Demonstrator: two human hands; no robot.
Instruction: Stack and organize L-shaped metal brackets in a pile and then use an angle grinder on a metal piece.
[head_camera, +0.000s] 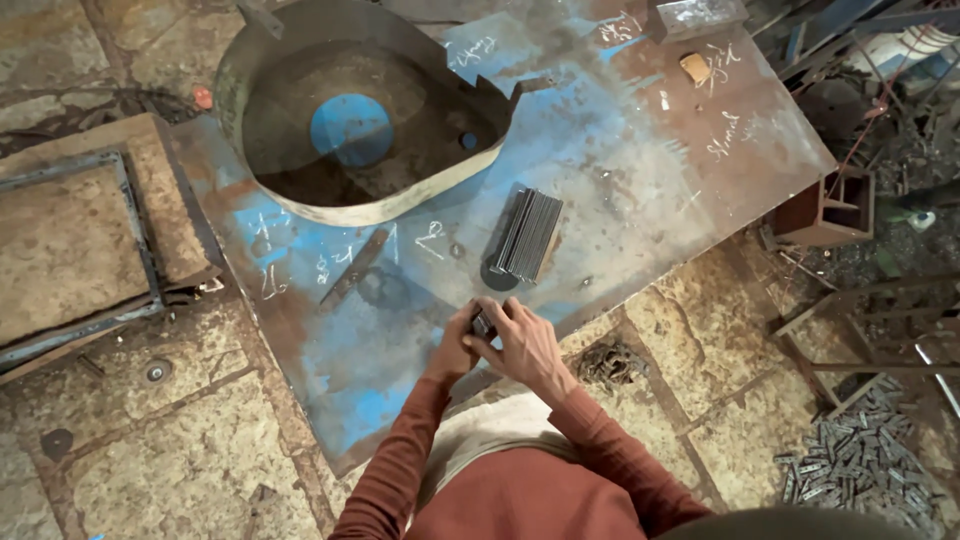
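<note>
Both hands meet over the near edge of the blue, rusty steel plate (640, 170). The left hand (455, 345) and right hand (525, 340) close their fingers together round a small dark metal piece (484, 323), pinched between them; too little of it shows to tell which way it points. Just beyond the fingertips, slightly to the right, lies a stack of thin metal strips (527, 235), its long axis running away from the fingers and leaning a little right. The right hand is nearer it
</note>
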